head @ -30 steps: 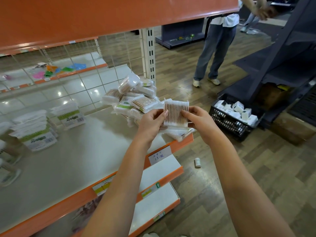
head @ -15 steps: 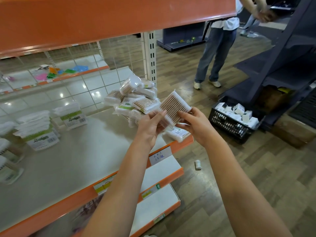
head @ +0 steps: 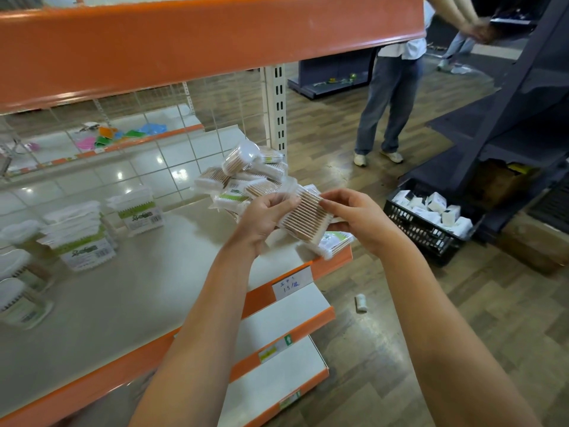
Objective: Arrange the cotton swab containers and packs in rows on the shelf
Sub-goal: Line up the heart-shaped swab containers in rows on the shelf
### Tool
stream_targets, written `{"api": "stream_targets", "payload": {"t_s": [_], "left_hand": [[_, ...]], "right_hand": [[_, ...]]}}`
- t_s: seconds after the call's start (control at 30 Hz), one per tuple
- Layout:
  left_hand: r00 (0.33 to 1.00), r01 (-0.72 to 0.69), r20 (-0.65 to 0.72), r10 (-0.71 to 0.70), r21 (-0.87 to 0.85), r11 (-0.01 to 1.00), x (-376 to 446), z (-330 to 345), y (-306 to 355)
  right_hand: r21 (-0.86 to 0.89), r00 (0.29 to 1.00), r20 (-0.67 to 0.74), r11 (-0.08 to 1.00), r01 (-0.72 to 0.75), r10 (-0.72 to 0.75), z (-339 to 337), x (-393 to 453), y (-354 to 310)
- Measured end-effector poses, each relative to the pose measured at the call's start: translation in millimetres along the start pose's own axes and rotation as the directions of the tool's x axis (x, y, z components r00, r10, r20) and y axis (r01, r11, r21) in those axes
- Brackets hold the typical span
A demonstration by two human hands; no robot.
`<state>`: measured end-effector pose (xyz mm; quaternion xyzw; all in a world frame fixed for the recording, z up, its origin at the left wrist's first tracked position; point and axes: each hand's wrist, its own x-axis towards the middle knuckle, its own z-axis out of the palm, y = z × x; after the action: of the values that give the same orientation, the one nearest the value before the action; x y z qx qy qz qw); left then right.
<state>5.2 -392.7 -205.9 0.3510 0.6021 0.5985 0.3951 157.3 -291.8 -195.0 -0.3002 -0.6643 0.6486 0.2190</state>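
A flat clear pack of wooden cotton swabs (head: 304,215) is held tilted above the right end of the grey shelf (head: 129,291). My left hand (head: 264,217) grips its left side and my right hand (head: 357,215) pinches its right edge. Behind them a loose heap of swab packs (head: 246,177) lies at the shelf's right end, and one pack (head: 331,243) lies at the front corner. Upright swab containers with green labels (head: 81,241) stand at the left, another (head: 138,209) further back.
An orange upper shelf (head: 215,41) overhangs close above. A white upright post (head: 277,109) stands behind the heap. A person in jeans (head: 388,103) stands on the wood floor. A black crate of white boxes (head: 428,220) sits at right. A small white item (head: 361,302) lies on the floor.
The pack has turned from upright and facing me to tilted, its top leaning away to the left. Both hands stayed on it and dropped slightly.
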Motion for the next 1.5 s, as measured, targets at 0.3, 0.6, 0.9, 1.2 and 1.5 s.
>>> {"api": "stream_targets", "payload": {"t_s": [0.3,0.6,0.9,1.2,1.5], "left_hand": [[0.996,0.019,-0.075,-0.041,-0.275,0.961,-2.9,-0.5,3.5],[0.960,-0.051,-0.278,0.035,-0.051,0.997,1.0,3.5,3.4],[0.916,-0.069,-0.354,0.187,0.322,0.944,0.5,13.0,3.9],[1.000,-0.009,-0.023,0.003,-0.261,0.965,4.3,-4.8,12.2],[0.987,-0.089,-0.146,0.061,-0.192,0.977,-2.9,-11.5,9.9]], "right_hand": [[0.318,0.999,-0.043,0.948,0.001,0.014,8.6,3.9,16.1],[-0.123,0.982,-0.154,0.988,0.090,-0.109,24.5,3.3,17.2],[-0.313,0.973,-0.121,0.938,0.148,-0.194,42.8,3.4,20.6],[0.287,0.987,0.149,0.958,0.016,-0.061,32.2,-1.5,9.9],[0.390,0.978,0.209,0.919,-0.054,-0.031,31.1,4.9,17.7]]}}
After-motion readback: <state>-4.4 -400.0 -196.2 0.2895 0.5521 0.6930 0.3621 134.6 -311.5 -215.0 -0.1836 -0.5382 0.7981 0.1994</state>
